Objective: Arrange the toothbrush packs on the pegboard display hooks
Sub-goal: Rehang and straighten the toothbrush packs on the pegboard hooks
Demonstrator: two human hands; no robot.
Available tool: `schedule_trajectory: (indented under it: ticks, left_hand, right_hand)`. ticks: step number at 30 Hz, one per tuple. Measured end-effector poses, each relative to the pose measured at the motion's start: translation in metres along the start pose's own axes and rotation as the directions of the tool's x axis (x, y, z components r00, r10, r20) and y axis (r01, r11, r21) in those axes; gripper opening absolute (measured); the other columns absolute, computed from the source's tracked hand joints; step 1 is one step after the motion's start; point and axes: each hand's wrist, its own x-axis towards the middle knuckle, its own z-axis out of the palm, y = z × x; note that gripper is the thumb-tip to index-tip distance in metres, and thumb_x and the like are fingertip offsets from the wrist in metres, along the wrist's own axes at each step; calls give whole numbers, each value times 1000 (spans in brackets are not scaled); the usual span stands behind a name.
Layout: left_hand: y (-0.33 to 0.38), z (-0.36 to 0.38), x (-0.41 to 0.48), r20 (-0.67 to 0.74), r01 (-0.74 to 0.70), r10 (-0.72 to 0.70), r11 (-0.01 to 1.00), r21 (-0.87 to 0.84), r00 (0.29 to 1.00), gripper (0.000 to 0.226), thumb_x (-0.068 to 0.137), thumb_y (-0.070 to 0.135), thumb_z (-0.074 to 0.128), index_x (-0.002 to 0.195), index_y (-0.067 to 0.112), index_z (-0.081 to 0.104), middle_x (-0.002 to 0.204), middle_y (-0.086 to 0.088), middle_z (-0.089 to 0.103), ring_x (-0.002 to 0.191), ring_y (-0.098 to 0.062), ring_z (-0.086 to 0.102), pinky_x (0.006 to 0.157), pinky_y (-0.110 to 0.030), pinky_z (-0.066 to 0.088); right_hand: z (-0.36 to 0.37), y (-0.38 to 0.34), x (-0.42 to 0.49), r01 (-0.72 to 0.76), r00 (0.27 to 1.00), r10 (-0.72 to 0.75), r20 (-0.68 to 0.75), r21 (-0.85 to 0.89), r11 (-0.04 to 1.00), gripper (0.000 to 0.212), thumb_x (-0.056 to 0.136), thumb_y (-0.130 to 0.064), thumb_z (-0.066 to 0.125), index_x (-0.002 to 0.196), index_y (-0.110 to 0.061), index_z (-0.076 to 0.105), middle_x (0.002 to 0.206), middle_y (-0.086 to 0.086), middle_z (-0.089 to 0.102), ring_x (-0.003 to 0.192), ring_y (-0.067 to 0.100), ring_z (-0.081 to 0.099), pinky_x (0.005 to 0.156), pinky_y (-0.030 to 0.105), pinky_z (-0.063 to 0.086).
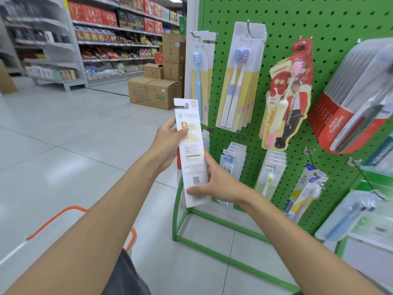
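Note:
A long white toothbrush pack [192, 158] stands upright in front of me, its printed back facing me and its hang slot at the top. My left hand [169, 143] grips its upper half, thumb across the front. My right hand [219, 182] pinches its lower part near the barcode. The green pegboard [297, 24] rises to the right. On its top-left hook [204, 35] hang packs with a blue toothbrush [198, 81]. Beside them hang twin-brush packs [238, 81].
Further right hang a red Canban pack [287, 96] and a red Colgate pack [348, 111], with smaller packs [232, 165] on lower hooks. A white bin with an orange rim [70, 211] sits at my lower left. Cardboard boxes [153, 92] and shelves line the aisle.

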Motion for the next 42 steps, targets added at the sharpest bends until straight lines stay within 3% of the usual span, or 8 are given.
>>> schedule_trajectory:
  ticks: [5,8,14,23,31,36,40,42]
  left_hand:
    - [0,3,-2,145,78,-56,985,-156,988,31,107,18,34,128,14,57,105,-7,73,94,-23,70,77,-40,57]
    - [-2,7,-4,229,139,-95,974,-181,969,35,107,27,33,130,14,56,121,-13,68,110,-30,65,86,-47,54]
    - [-12,17,-8,400,205,-150,974,-98,904,35,107,29,31,131,20,55,126,-10,67,113,-29,66,86,-48,55]
    - [-19,24,-13,501,236,-224,971,41,836,37,106,30,36,138,19,52,125,-9,67,109,-24,66,82,-39,55]
    - [-21,28,-12,599,244,-252,965,96,760,58,99,61,29,141,28,51,136,-12,59,129,-35,52,109,-52,40]
    - [-22,39,-18,633,240,-262,963,123,729,53,101,52,33,139,19,52,126,-9,63,118,-20,59,99,-38,47]
    - [-24,38,-17,510,232,-256,966,111,821,36,92,43,58,110,11,62,92,-4,63,98,-19,62,100,-41,51]
    - [-28,38,-13,393,75,-194,952,297,899,30,91,45,62,106,18,57,95,0,60,97,-17,59,95,-37,51]
  right_hand:
    - [-9,0,0,-76,997,75,-34,-29,997,105,76,-9,80,150,-45,16,121,-16,66,108,6,64,96,39,54]
    - [-15,-3,-1,-106,994,106,-41,6,994,98,75,0,78,148,-36,24,119,-10,66,108,7,64,95,35,54]
    - [-37,-16,-1,-101,970,172,-169,364,926,81,86,1,68,148,-35,31,111,4,73,102,18,70,89,37,56]
    - [-75,-30,-16,114,905,106,-412,475,872,9,96,-11,59,95,-11,68,99,4,73,95,14,66,95,34,52]
    - [-72,-33,-14,225,894,85,-441,604,765,16,100,-17,52,99,-10,66,107,11,68,100,21,60,92,35,49]
    - [-68,-33,-11,198,914,71,-399,592,781,17,101,-21,51,93,-14,64,91,2,69,85,16,58,71,29,44]
    - [-68,-33,-10,135,907,148,-394,605,785,30,101,-28,51,110,-5,68,96,1,71,91,11,61,95,31,43]
    - [-68,-33,-11,104,910,186,-372,636,764,41,98,-37,53,120,-4,65,113,8,69,98,15,61,97,32,47]
